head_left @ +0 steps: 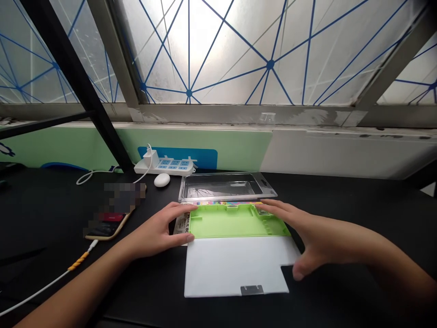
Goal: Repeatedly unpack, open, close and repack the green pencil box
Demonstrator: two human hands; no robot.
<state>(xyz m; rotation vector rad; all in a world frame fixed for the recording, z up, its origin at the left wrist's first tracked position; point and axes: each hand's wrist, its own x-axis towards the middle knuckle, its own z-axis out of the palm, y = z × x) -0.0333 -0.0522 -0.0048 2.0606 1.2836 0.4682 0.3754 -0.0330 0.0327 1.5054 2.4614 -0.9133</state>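
Note:
An opened pencil box lies on the black desk, its light-green plastic tray (227, 223) farther off and its white lid panel (228, 264) folded out flat toward me. My left hand (164, 230) grips the tray's left end, fingers at the far corner and thumb at the near one. My right hand (307, 232) is open at the other end. Its fingers reach over the tray's far right corner, and the thumb stands apart beside a notch in the panel. A printed card (182, 223) shows partly under the box's left side.
Behind the box lies a clear plastic package shell (225, 186). A white mouse-like object (162, 180) and a power strip (167, 166) are near the wall. At left a phone (112, 221) is plugged into a white cable (41, 292). A black metal bar (78, 82) slants up at left.

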